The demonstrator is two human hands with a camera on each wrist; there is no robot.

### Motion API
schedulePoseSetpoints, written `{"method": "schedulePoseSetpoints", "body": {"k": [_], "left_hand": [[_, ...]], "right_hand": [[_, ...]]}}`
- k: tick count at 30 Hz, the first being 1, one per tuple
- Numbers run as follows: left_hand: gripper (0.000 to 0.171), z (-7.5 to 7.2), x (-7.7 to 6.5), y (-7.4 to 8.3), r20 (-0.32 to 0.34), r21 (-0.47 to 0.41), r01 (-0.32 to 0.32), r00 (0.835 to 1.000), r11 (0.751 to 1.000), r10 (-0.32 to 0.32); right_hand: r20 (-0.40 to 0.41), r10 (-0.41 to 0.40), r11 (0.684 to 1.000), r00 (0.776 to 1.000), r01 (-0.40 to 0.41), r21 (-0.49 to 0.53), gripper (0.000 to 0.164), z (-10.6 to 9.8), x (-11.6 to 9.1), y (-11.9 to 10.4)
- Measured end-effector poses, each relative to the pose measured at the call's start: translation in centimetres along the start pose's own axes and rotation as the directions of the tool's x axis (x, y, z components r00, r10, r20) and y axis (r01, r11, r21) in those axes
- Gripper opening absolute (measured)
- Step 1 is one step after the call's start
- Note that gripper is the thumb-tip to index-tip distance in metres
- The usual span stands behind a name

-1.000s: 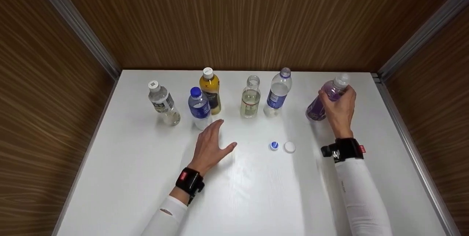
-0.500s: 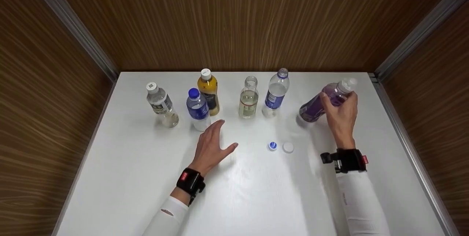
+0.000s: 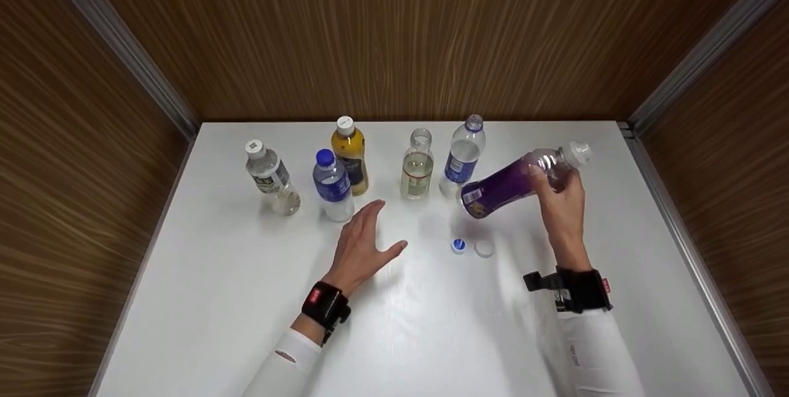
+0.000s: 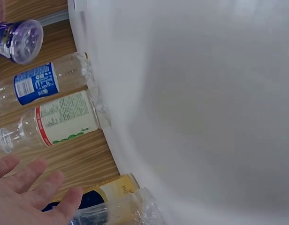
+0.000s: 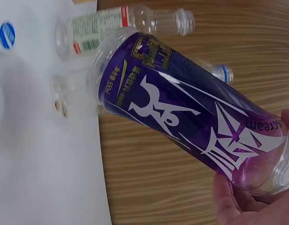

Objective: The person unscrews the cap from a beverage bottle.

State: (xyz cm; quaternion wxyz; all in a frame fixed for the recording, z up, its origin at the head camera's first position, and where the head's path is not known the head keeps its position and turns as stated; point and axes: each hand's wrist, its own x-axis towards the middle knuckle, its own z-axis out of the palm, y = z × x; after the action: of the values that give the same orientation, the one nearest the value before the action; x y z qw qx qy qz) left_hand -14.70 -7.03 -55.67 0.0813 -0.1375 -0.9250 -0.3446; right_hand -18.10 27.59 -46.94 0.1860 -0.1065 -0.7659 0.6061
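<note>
My right hand [image 3: 561, 209] grips a purple-labelled drink bottle [image 3: 502, 189] near its shoulder. The bottle is held tilted, its base toward the left and its clear white cap toward the right. In the right wrist view the purple label [image 5: 182, 108] fills the middle, with the thumb and fingers at the neck end. My left hand [image 3: 360, 246] is held over the table, fingers extended and thumb spread, with nothing in it. A blue-capped water bottle [image 3: 333, 186] stands just beyond its fingertips. Below the purple bottle's base lie a blue-and-white cap [image 3: 458, 246] and a white cap [image 3: 484, 249].
An uncapped clear bottle with a blue label [image 3: 461, 159] and an uncapped glass-like bottle [image 3: 417, 166] stand upright at the back middle. Further left are a yellow drink bottle [image 3: 351, 156] and a white-capped clear bottle [image 3: 271, 176]. Wood-grain panels [image 3: 394, 33] enclose the white table.
My right hand has tipped the purple bottle from nearly upright to strongly slanted, swinging its base left toward the blue-labelled bottle. My left hand has shifted slightly right.
</note>
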Motion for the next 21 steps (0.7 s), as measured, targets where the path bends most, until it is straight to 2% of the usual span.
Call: {"method": "schedulePoseSetpoints", "body": {"k": [10, 16, 21], "left_hand": [[0.093, 0.8, 0.9, 2.3, -0.028, -0.006, -0.079, 0.996, 0.997, 0.079], [0.098, 1.2, 1.8, 3.7, -0.084, -0.001, -0.170, 0.982, 0.985, 0.169], [0.102, 1.3, 2.2, 4.4, -0.085, 0.032, -0.183, 0.979, 0.983, 0.185]], "right_hand": [[0.115, 0.039, 0.991, 0.993, -0.053, 0.123, 0.059, 2.8, -2.5, -0.3], [0.187, 0.042, 0.980, 0.982, -0.077, 0.184, 0.060, 4.6, -3.8, -0.3], [0.254, 0.046, 0.979, 0.966, -0.095, 0.183, 0.064, 5.9, -4.8, -0.2]]}}
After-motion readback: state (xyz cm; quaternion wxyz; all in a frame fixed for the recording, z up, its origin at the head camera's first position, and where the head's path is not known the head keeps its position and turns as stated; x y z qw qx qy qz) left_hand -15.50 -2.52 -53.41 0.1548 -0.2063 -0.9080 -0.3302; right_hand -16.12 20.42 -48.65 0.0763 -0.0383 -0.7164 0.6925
